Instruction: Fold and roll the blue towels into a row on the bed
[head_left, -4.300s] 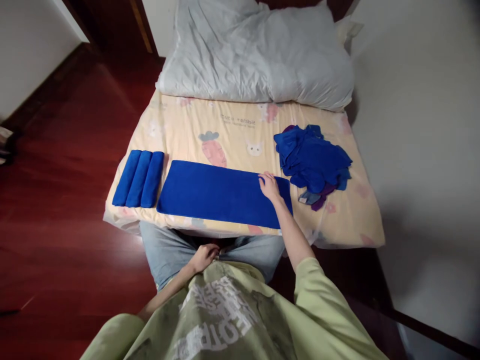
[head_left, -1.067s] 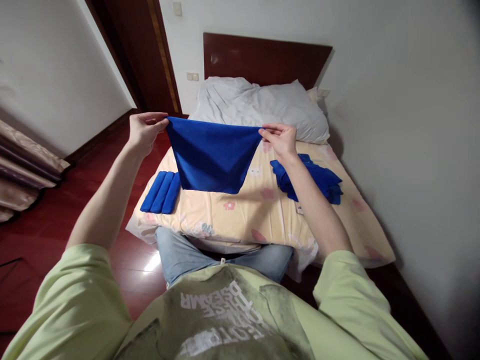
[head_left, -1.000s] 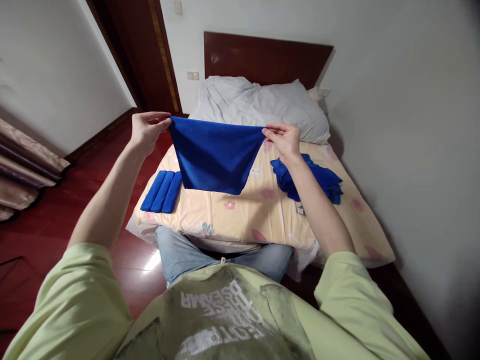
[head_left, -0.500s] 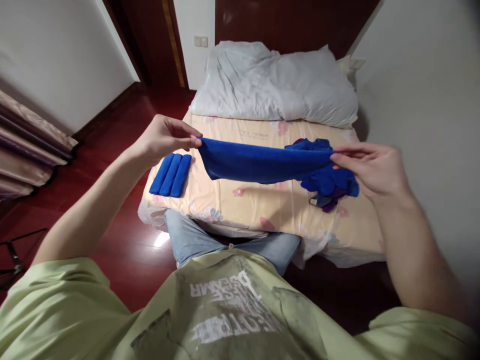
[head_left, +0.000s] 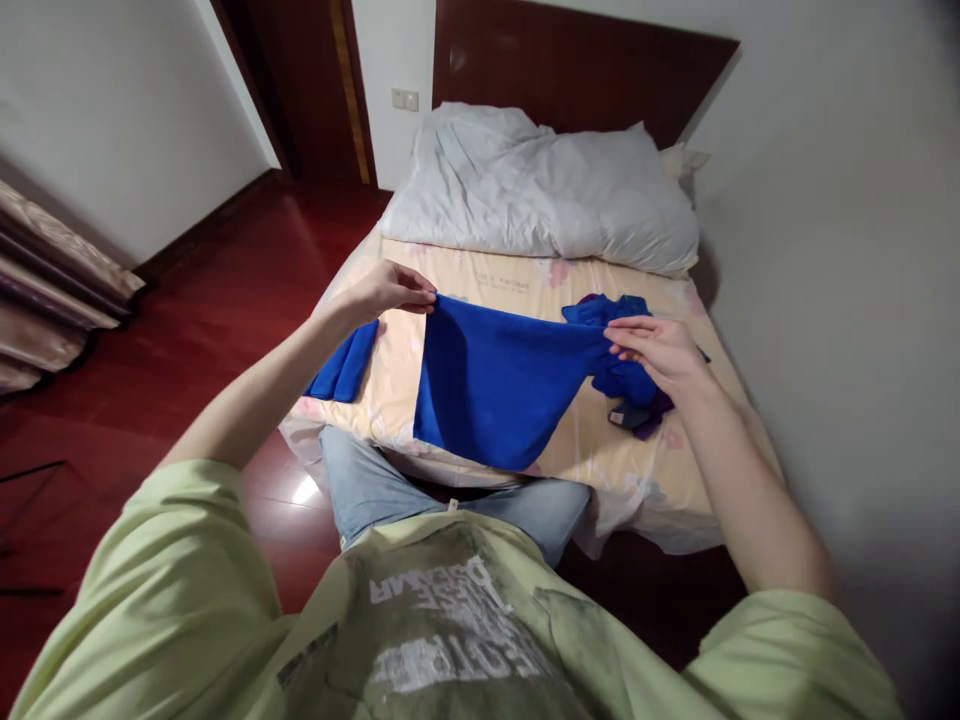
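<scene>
A blue cloth (head_left: pixel 495 385) is spread between my two hands over the bed, its lower edge hanging toward my lap. My left hand (head_left: pixel 401 288) pinches its upper left corner. At the upper right corner, my right hand (head_left: pixel 656 350) has its fingers closed on the cloth. Blue folded cloths (head_left: pixel 345 368) lie side by side at the bed's left edge, partly hidden by my left forearm. Behind and beneath my right hand is a crumpled pile of blue and purple cloths (head_left: pixel 626 385).
The bed (head_left: pixel 720 440) has a floral sheet and a rumpled white quilt (head_left: pixel 540 190) near the dark headboard (head_left: pixel 570 60). Curtains (head_left: pixel 45 300) hang at the left, above a dark red floor (head_left: pixel 217 330). A grey wall rises on the right.
Both hands have moved closer together and lower in the view. The cloth now hangs down further, showing a larger face. The view has shifted slightly.
</scene>
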